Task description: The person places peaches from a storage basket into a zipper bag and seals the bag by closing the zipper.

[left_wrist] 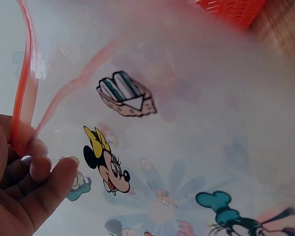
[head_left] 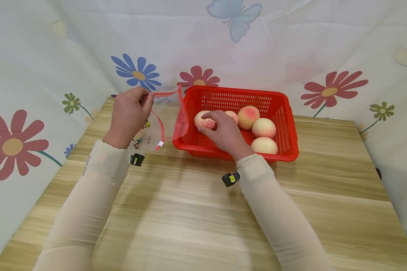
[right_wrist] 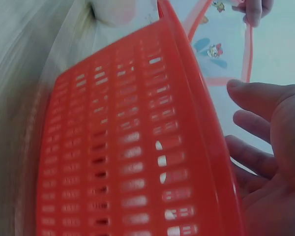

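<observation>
My left hand (head_left: 130, 113) pinches the red-edged top of a clear plastic slider zip bag (head_left: 169, 130), its mouth spread. Cartoon figures are printed on the bag (left_wrist: 187, 142), and its white slider (head_left: 161, 143) hangs at the lower edge. In the head view, my right hand (head_left: 225, 131) reaches into a red plastic basket (head_left: 196, 152), thumb and fingers spread over a speckled peach (head_left: 203, 121). The right wrist view shows my right hand (right_wrist: 275, 142) with parted fingers by the basket rim; the basket wall hides the peach there.
Several more peaches lie in the basket, among them a pink-topped peach (head_left: 248, 116) and a pale peach (head_left: 263, 145) at the front right. A wood-grain table (head_left: 176, 210) carries the basket. A flower-printed curtain (head_left: 274, 56) hangs behind and at both sides.
</observation>
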{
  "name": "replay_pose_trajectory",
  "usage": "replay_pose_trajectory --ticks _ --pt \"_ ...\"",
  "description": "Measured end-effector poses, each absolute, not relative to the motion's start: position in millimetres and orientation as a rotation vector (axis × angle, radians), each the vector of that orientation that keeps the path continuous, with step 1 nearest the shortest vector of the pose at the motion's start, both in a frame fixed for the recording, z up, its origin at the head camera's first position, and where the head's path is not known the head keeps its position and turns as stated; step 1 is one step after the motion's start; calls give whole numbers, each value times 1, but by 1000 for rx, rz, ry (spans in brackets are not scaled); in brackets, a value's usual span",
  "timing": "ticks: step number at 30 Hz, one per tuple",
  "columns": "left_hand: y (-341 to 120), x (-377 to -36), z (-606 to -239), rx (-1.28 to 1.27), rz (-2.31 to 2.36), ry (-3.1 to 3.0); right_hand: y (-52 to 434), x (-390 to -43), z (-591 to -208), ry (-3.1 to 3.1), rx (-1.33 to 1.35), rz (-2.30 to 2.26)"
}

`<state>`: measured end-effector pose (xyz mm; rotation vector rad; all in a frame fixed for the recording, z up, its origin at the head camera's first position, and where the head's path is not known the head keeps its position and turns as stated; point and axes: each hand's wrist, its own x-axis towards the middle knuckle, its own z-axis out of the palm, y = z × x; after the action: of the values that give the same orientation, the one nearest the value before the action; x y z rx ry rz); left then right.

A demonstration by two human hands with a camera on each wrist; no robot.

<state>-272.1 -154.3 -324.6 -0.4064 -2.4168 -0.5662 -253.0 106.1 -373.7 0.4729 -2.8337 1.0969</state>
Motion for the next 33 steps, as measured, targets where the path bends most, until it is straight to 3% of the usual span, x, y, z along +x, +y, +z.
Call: replay_pose_trajectory --ticks 33 --pt "-155 -274 -327 -407 -567 -2428 176 -254 -378 -3045 394 834"
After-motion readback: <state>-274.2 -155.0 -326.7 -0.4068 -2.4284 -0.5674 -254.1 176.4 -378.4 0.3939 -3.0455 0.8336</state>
